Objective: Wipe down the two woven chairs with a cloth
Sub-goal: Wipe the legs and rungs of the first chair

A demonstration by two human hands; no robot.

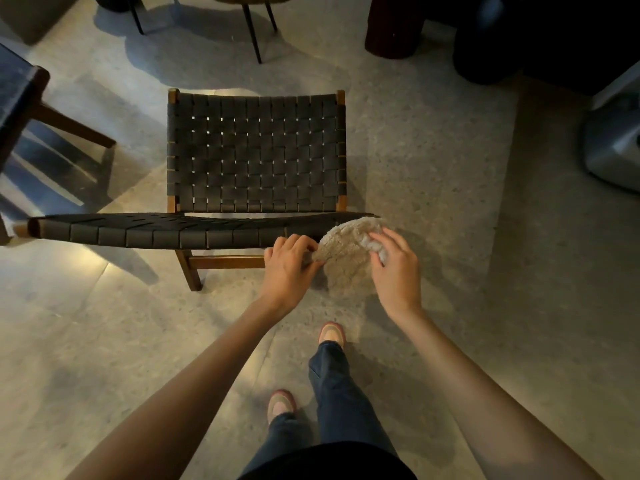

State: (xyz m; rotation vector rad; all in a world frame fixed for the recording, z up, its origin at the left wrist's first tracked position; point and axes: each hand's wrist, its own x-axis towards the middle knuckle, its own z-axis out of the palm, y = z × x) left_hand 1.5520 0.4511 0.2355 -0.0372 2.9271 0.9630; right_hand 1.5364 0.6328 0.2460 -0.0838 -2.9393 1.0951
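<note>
1. A woven chair (256, 154) stands on the floor (450, 202). Its seat is made of dark straps that cross over and under each other, and its frame is brown wood.
2. The top of the chair's back (173, 232) runs across in front of the person. The seat lies beyond it.
3. A fluffy tan cloth (343, 251) covers the right end of the chair's back.
4. The left hand (287, 268) pinches the left edge of the cloth with curled fingers.
5. The right hand (394, 268) grips the top right part of the cloth, with its fingers bent round a bunch of it.
6. The floor is smooth and grey with little speckles. Light makes bright patches on it near the chair's legs.
7. At the left edge is a second chair (20, 98) with a dark top and brown wooden legs. Only part of it shows.
8. Far up are the thin black legs (252, 32) of another seat, a dark red round block (394, 29), and a big dark shape (502, 46) beside it.
9. On the right stands a shiny grey thing (613, 147). I cannot tell what it is.
10. The person wears blue jeans (339, 393) and shoes (332, 334) with pink edges.
</note>
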